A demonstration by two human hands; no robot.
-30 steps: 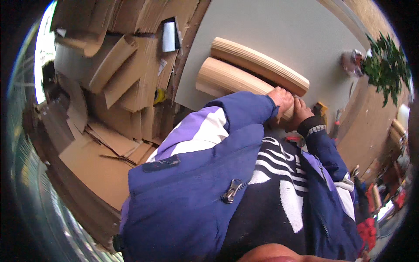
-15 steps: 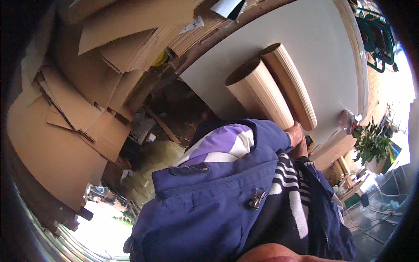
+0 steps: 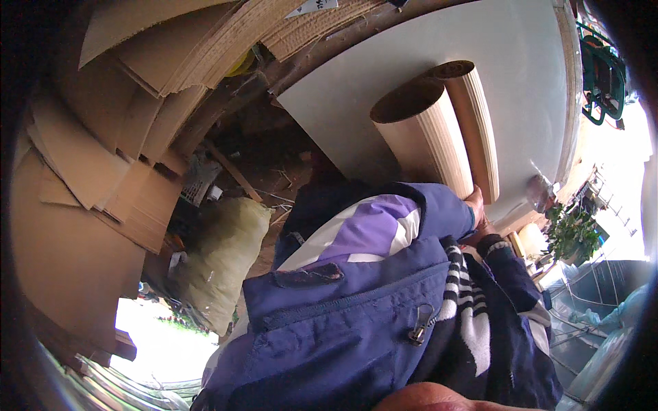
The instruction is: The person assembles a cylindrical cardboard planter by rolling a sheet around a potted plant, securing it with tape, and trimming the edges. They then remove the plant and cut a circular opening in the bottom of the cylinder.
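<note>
Two pale rolls with fine lengthwise ribs, like rolled wooden slat matting, lie side by side on a white board. The wider roll (image 3: 432, 140) has a large hollow at its far end; the narrower roll (image 3: 478, 116) is more tightly wound. My left hand (image 3: 475, 201) is at the near end of the wider roll and touches it, its fingers mostly hidden by my sleeve and the roll. Just below it, close against it, is my right hand (image 3: 480, 231), partly covered; its fingers and anything in them cannot be made out.
The white board (image 3: 343, 103) lies under the rolls. Stacked cardboard sheets (image 3: 75, 253) fill the left side. A stuffed yellowish sack (image 3: 223, 253) stands between them and me. To the right are a leafy plant (image 3: 574, 233), a green metal frame (image 3: 603, 79) and clear plastic sheeting (image 3: 617, 315).
My view has shifted, so the rolls sit slightly farther right and more of the sack shows. A small yellow and black thing beside my hands is no longer visible. Both hands stay near the rolls' near end.
</note>
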